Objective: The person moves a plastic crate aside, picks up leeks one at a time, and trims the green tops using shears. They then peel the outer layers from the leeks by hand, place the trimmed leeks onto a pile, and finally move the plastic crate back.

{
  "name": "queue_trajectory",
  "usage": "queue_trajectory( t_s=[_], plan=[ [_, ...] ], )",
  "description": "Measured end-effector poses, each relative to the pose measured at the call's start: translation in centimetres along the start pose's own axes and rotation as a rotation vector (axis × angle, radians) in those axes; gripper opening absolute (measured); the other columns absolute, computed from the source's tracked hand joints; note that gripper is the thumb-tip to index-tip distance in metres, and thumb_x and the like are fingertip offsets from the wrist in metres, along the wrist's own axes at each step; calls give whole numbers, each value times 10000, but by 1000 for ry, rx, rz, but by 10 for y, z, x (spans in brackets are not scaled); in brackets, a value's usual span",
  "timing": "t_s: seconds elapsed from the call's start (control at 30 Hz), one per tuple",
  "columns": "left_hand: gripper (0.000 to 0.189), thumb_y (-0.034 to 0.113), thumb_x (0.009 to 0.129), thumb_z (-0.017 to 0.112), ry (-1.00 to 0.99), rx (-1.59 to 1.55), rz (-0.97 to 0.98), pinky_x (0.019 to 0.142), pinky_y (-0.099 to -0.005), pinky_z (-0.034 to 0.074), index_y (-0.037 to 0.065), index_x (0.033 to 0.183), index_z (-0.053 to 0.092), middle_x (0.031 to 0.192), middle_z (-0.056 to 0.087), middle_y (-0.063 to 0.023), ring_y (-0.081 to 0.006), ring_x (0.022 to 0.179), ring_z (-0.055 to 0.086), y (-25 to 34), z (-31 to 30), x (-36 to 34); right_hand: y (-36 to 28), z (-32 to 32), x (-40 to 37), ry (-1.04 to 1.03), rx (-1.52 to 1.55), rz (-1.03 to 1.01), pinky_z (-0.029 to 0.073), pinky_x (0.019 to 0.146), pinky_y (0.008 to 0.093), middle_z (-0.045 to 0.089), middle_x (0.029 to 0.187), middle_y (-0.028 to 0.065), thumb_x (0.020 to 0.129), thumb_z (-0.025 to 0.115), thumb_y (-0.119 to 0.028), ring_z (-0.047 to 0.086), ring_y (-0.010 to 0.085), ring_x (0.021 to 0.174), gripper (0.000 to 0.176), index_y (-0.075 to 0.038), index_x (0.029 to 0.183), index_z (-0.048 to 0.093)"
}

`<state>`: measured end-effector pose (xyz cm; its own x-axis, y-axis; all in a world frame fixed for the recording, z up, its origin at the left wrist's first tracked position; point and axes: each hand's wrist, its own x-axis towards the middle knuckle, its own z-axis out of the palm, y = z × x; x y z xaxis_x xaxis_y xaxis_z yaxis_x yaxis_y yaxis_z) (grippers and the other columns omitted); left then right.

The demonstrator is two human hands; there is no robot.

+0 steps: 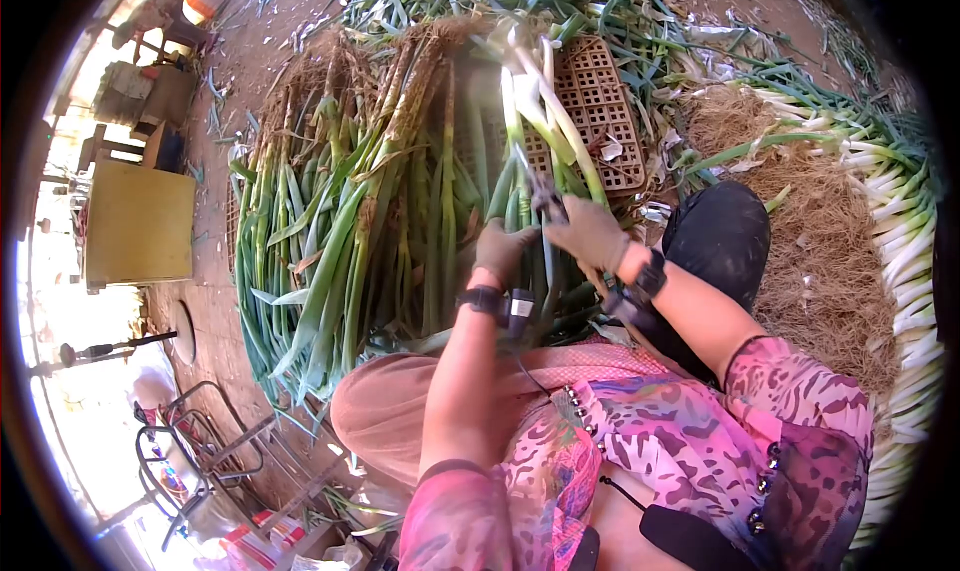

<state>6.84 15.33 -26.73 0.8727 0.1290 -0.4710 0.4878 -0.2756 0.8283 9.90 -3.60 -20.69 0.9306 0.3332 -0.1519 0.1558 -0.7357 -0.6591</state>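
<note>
My left hand (503, 249), in a dark glove, is closed around the green leaves of a few long green onions (540, 101). Their white root ends point away from me and are blurred. In my gloved right hand (590, 233) is a metal air blow gun (545, 196), its thin nozzle aimed along the stalks. A hose (632, 323) runs from below that hand toward my lap. Just left of both hands lies a big pile of green onions (350, 191) with brown, dirty roots. My fingers partly hide the grip on the leaves.
A brown plastic crate (610, 121) lies beyond my hands. To the right are a heap of root trimmings (815, 261) and a long row of white-stemmed onions (905, 271). A yellowish box (140, 223) and metal-framed chair (205, 446) stand at left.
</note>
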Motion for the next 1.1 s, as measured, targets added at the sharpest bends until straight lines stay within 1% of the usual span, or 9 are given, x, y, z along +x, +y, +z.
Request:
queue_trajectory(
  t_s=[0.13, 0.23, 0.43, 0.67, 0.77, 0.87, 0.97, 1.03, 1.1],
  plan=[
    [543, 346, 755, 805, 120, 111, 30, 850, -403, 529, -48, 1097, 656, 1001, 718, -231, -349, 938, 699, 14, -5, -8, -18, -23, 26, -143, 251, 312, 534, 780, 476, 683, 858, 259, 817, 666, -399, 667, 430, 858, 444, 24, 943, 623],
    [530, 335, 755, 796, 178, 126, -13, 862, -406, 528, -36, 1107, 659, 1015, 719, -224, -350, 956, 696, 19, -16, -11, -16, -23, -26, -208, 106, 46, 526, 754, 475, 681, 858, 263, 816, 671, -382, 663, 427, 835, 426, 26, 926, 618],
    [534, 336, 752, 789, 174, 91, -28, 875, -399, 529, -18, 1134, 671, 1037, 723, -206, -328, 969, 700, 18, -10, -3, -3, -20, -67, -244, 55, 50, 501, 811, 487, 670, 892, 277, 833, 671, -376, 647, 442, 899, 453, 38, 1001, 596],
    [554, 355, 769, 793, 100, -49, -15, 870, -372, 523, -23, 1153, 663, 1046, 722, -197, -302, 968, 698, 11, -3, -12, -15, -12, 24, -20, -22, 31, 541, 793, 470, 682, 876, 283, 821, 618, -380, 675, 428, 875, 428, 37, 884, 696],
    [538, 394, 831, 755, 139, 37, 40, 861, -363, 512, -42, 1135, 670, 1053, 719, -213, -303, 968, 693, 3, 1, -21, -11, -16, 81, -142, 34, 173, 545, 795, 456, 686, 874, 280, 841, 603, -398, 684, 417, 860, 459, 47, 925, 677],
    [453, 322, 859, 754, 213, -175, 52, 744, -308, 539, -53, 1103, 681, 953, 722, -111, -157, 849, 665, -16, 5, -12, -20, -32, 74, -193, 27, 111, 538, 766, 448, 680, 842, 287, 837, 635, -412, 690, 393, 823, 464, 40, 935, 670],
    [435, 300, 1003, 562, 85, -134, 135, 785, -307, 552, -67, 1234, 603, 1025, 700, -100, -179, 853, 659, -24, -14, -9, -1, -15, 29, -226, 143, 32, 513, 676, 465, 663, 747, 221, 828, 659, -387, 666, 371, 718, 382, -7, 867, 650],
    [453, 318, 1071, 412, 1, 99, 364, 812, -311, 565, -49, 1297, 550, 1105, 683, -101, -190, 868, 667, -20, -26, -14, -5, -23, -24, -331, 87, 38, 522, 746, 458, 677, 831, 258, 826, 630, -373, 673, 406, 829, 393, 10, 908, 663],
    [452, 339, 1072, 406, -134, -591, -103, 810, -317, 569, -26, 1286, 566, 1099, 685, -108, -201, 885, 674, -17, -25, -5, 16, -15, -50, -380, 61, 63, 514, 774, 475, 671, 856, 266, 829, 658, -401, 663, 424, 863, 432, 22, 917, 637]
  ],
)
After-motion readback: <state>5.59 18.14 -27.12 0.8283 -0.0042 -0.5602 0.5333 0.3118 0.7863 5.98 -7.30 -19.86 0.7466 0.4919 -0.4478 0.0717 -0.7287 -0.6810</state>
